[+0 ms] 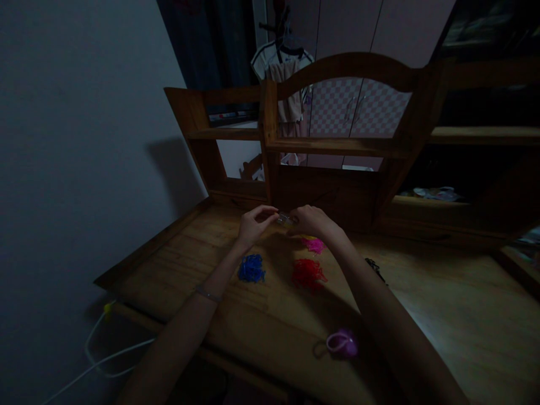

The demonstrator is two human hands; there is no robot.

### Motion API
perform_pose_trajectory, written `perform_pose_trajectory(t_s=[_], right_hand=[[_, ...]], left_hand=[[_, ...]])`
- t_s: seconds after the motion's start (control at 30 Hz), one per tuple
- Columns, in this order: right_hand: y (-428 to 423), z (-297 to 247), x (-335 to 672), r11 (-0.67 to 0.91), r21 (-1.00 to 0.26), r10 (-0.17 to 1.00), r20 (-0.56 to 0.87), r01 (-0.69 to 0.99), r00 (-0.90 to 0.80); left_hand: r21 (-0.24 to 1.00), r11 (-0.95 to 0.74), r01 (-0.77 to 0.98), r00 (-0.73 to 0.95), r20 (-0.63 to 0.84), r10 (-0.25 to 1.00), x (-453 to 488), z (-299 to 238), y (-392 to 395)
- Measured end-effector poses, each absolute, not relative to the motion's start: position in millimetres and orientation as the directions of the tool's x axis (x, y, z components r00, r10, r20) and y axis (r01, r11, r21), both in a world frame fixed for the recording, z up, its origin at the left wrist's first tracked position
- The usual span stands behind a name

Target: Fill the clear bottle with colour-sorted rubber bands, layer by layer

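Note:
Over the far part of a wooden desk, my left hand and my right hand meet fingertip to fingertip. Both pinch a small clear object between them; I cannot make out what it is in the dim light. Under the hands lie small heaps of tiny loops: a blue heap, a red heap and a pink heap just below my right wrist. A thin bracelet circles my left forearm.
A purple ring-shaped item lies near the desk's front edge. A small dark object sits right of my right arm. A wooden shelf unit rises at the desk's back. A white cable hangs at the left.

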State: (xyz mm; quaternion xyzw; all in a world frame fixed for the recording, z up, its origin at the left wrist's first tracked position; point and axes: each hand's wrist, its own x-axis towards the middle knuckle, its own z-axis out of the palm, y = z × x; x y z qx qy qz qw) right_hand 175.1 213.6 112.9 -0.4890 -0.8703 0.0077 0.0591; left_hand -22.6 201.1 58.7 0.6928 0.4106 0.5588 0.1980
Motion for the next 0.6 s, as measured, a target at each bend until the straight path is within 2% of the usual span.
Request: perform_pose_trajectory(t_s=[0.23,0.6], right_hand=[[213.2,113.8,173.9,0.521,-0.042,0.852,0.079,0.852,-0.517],[213.7,112.3,175.0,0.531,-0.070,0.846,0.096,0.845,-0.524]], left_hand=[[0.737,-0.580,0.347,0.046,0.605,0.795,-23.0,56.9,201.5],[0.717,-0.598,0.358,0.067,0.620,0.782,-22.3,57.7,199.0]])
